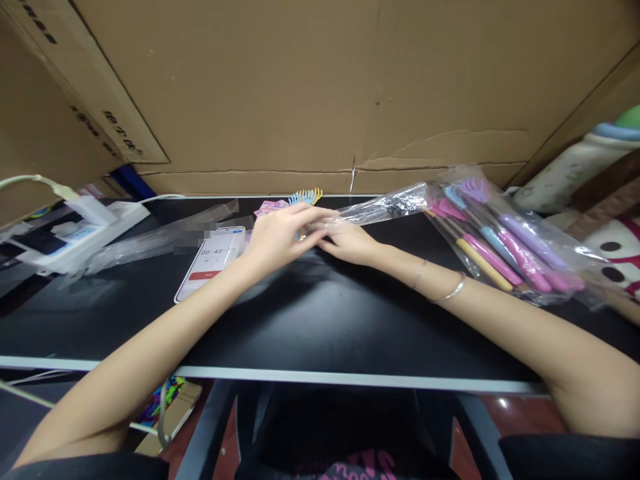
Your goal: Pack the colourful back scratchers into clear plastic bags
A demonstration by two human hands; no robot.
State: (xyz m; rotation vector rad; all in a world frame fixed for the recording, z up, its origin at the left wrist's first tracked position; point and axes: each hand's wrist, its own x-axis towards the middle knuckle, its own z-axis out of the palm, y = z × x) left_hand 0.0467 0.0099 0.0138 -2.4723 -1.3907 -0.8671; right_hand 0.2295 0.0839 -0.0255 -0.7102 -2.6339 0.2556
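My left hand (280, 233) and my right hand (353, 243) meet over the back middle of the black table, fingers bent and overlapping. Between them lies the near end of a long clear plastic sleeve (383, 205), which stretches right toward a bag. Both hands appear closed on this sleeve; the fingertips are blurred and partly cover each other. Just behind my left hand show the blue and yellow claw heads (305, 197) of what look like back scratchers. A pink patterned packet (271, 207) lies beside them, partly hidden by that hand.
Several coloured back scratchers lie in a clear bag (505, 233) at right. A phone (210, 263) showing a timer is left of my hands, near crumpled clear plastic (150, 243) and a white power strip (95, 233). Cardboard (320, 87) walls the back. A plush toy (613, 250) sits far right.
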